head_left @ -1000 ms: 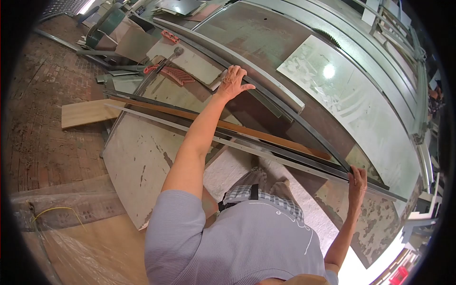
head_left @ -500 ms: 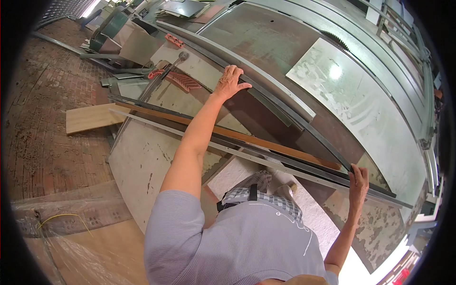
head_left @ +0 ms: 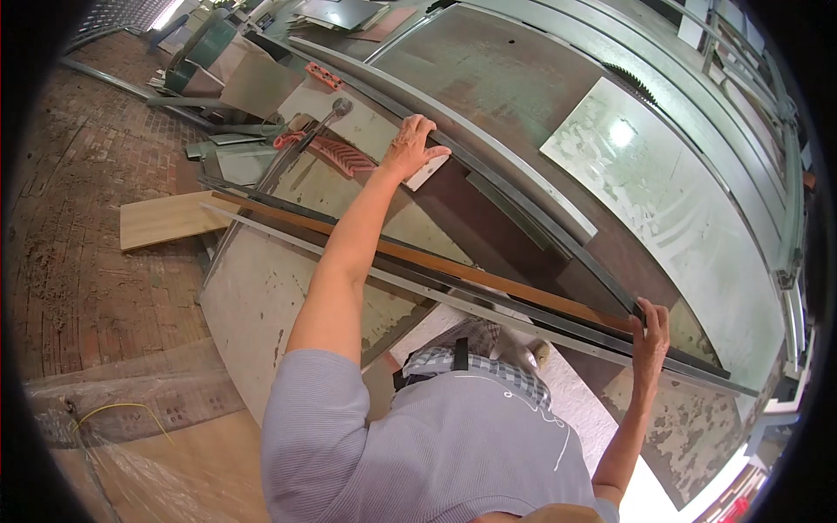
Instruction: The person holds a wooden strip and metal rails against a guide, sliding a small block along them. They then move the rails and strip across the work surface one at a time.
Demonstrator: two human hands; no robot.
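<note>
A long dark metal strip (head_left: 532, 213) runs diagonally across the work table, from the upper left toward the lower right. My left hand (head_left: 410, 146) has its fingers over the strip's near edge, with the thumb stretched to the side. Around the strip's right end, the fingers of my right hand (head_left: 650, 336) are closed. Just beyond lies a silvery metal bar (head_left: 514, 170), close alongside. Nearer my body, a brown strip (head_left: 514, 286) lies along dark and pale metal lengths (head_left: 558, 320).
Left of my left hand lie a hammer (head_left: 341, 107), a red-handled tool (head_left: 288, 139), a pink ribbed piece (head_left: 344, 157) and an orange block (head_left: 323, 76). A toothed saw blade (head_left: 629, 81) shows beyond a pale sheet (head_left: 645, 157). A wooden board (head_left: 170, 218) juts out at left.
Both hands have shifted slightly left, my left hand also a little up. The dark strip's right end has moved left with my right hand. The camera view has shifted slightly.
</note>
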